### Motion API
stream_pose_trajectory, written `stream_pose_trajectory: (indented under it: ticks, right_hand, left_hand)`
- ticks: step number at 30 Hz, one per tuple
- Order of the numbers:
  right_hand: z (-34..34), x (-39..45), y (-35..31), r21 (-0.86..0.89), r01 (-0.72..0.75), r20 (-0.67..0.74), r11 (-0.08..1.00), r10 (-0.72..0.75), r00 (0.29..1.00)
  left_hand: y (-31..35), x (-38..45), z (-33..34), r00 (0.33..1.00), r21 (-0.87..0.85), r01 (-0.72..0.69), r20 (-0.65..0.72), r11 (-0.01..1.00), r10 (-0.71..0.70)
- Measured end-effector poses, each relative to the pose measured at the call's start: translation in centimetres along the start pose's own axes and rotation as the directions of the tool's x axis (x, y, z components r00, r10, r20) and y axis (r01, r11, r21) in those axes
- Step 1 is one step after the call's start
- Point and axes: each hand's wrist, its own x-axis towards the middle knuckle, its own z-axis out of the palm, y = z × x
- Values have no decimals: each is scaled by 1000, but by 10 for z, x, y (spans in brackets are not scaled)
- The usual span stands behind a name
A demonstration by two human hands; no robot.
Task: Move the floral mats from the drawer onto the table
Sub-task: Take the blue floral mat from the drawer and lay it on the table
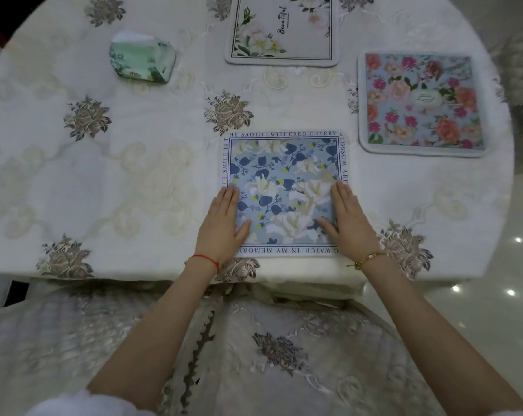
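A green tissue pack [142, 59] lies on the round worktop [74, 181], well up and to the left of the blue floral mat [284, 187], which serves here as the landmark. The worktop is covered with a white embroidered tablecloth [152, 121] sewn with grey-brown flower motifs.

The left hand [224, 225] lies flat on the blue floral mat's left edge, its fingers [230, 196] straight and held together, pointing away from the person, with the thumb spread onto the printed field. A red string bracelet [206, 261] circles that wrist, just below the mat's near left corner.

The blue floral mat itself lies flat near the worktop's near edge, directly in front of the person. It carries white blossoms and dark blue leaves inside a border of lettering.

Beyond the blue floral mat, at the far side of the worktop and partly cut off by the top of the view, lies a pale floral mat [284, 31] with white flowers and script lettering, apart from the landmark.

The right hand [348, 220] presses flat on the blue floral mat's right edge in the same manner: fingers straight, together, thumb angled inward. A gold bangle [369, 259] sits on that wrist, just off the mat's near right corner.

Up and to the right of the blue floral mat, apart from it, lies a pink rose mat [422, 100] near the worktop's right rim.
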Motion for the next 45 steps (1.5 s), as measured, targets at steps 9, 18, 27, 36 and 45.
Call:
stream_pose_trajectory:
  ticks: [9,18,27,36,45]
  right_hand:
    - [8,-59,-1,-50,-10,39,999,12,999]
    - [-11,-94,-8,27,-55,-22,998,56,998]
    - [-50,-145,-27,125,-11,-207,992,37,978]
    - [-62,-210,-21,139,23,-239,990,11,971]
    - [-87,-268,-10,126,11,-297,992,27,955]
  left_hand:
    - [13,-54,7,999,4,34,8,999,-34]
    - [24,-94,-13,997,-94,23,-78,995,-30]
    - [62,-143,-47,961,-147,-51,-275,988,8]
    - [101,-204,-68,931,-202,-64,-364,977,-14]
    - [140,-244,-70,932,-254,-71,-362,965,-27]
